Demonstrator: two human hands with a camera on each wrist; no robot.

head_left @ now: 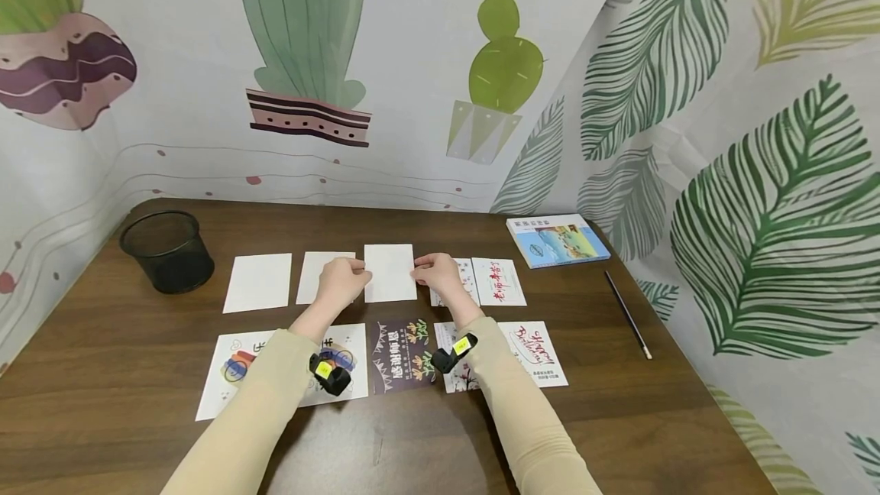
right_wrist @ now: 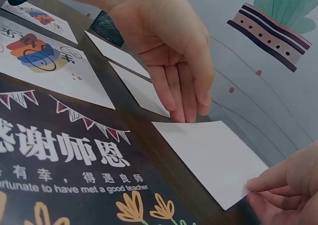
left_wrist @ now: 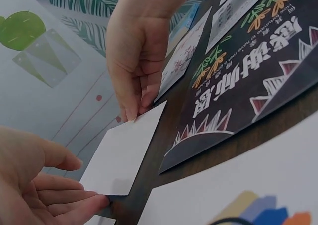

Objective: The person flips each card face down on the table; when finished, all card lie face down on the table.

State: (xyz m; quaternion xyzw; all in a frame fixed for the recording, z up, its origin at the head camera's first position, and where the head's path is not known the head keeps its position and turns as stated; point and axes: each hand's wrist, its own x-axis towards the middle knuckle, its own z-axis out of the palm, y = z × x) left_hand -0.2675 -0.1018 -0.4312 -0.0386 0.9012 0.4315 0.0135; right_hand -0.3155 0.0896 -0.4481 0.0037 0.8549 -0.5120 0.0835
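A blank white card (head_left: 389,273) lies between the two hands in the back row of cards. At its right edge, the right hand (head_left: 438,272) pinches it between thumb and fingers. The left hand (head_left: 340,281) is at the opposite edge, overlapping another blank card (head_left: 311,266) in the head view. In the left wrist view, the left thumb (left_wrist: 67,158) stands apart from the fingers, whose tips meet the card's near corner. Straight left fingers (right_wrist: 181,93) point down at the card's edge in the right wrist view. A dark card with flowers and white lettering (head_left: 402,356) lies in front.
Another blank card (head_left: 257,283) lies at left, a red-lettered card (head_left: 499,282) at right. Printed cards (head_left: 539,354) fill the front row, partly under the forearms. A black mesh pen holder (head_left: 172,254), a blue-covered book (head_left: 558,241) and a pencil (head_left: 627,313) stand or lie farther out.
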